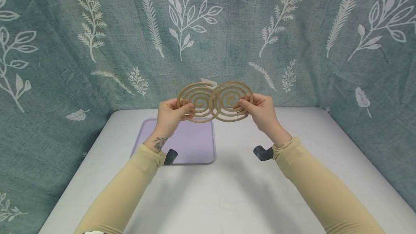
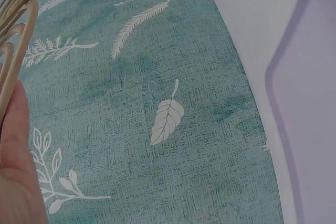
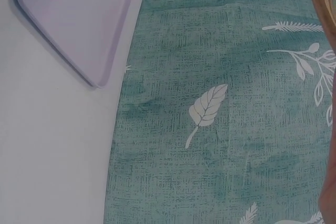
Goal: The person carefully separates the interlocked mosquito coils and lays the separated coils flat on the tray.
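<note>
Two tan spiral coils, which look like mosquito coils, are held up side by side in the head view. The left coil (image 1: 199, 104) and the right coil (image 1: 231, 99) overlap at their inner edges, both raised above the table. My left hand (image 1: 168, 117) pinches the left coil by its outer side, thumb across the front rings. On the opposite side, my right hand (image 1: 264, 114) pinches the right coil the same way. In the left wrist view, a coil edge (image 2: 26, 30) shows beside the left hand (image 2: 18, 156). The right wrist view catches only a coil's rim (image 3: 319, 3).
A shallow lilac tray (image 1: 195, 145) lies on the white table (image 1: 227, 198), behind and below the left forearm. Green leaf-patterned cloth (image 1: 227, 39) hangs behind and along both sides. Black wrist-worn pieces (image 1: 262, 153) stick out near the cuffs.
</note>
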`<state>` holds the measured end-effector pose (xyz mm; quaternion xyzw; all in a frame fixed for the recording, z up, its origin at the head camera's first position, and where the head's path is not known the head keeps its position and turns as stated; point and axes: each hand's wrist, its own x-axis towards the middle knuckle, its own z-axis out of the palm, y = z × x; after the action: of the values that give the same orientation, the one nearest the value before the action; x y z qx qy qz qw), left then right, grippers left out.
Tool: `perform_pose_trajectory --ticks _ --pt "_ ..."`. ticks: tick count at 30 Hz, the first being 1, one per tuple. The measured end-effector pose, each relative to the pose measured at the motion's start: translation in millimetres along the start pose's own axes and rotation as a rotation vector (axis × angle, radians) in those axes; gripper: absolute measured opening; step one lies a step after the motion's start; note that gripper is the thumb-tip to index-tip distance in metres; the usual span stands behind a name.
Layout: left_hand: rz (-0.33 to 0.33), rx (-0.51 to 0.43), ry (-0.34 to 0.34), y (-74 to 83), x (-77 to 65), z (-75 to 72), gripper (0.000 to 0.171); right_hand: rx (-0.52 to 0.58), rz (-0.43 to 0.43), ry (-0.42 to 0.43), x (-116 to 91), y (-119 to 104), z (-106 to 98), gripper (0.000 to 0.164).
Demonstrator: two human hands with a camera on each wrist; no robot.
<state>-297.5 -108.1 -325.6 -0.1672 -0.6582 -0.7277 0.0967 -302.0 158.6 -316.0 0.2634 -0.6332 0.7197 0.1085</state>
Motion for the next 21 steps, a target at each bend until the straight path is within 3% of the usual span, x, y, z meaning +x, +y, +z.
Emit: perform_pose_trajectory --ticks 13,21 --pt "-0.004 -0.019 0.047 0.5 -0.1 -20.5 0.005 -0.037 0.000 0.060 0.0 -2.1 -26.8 0.013" --pt "0.016 -0.034 0.069 11.4 -3.6 -54.9 0.006 -0.019 -0.046 0.106 -5.9 -17.0 -55.5 0.012"
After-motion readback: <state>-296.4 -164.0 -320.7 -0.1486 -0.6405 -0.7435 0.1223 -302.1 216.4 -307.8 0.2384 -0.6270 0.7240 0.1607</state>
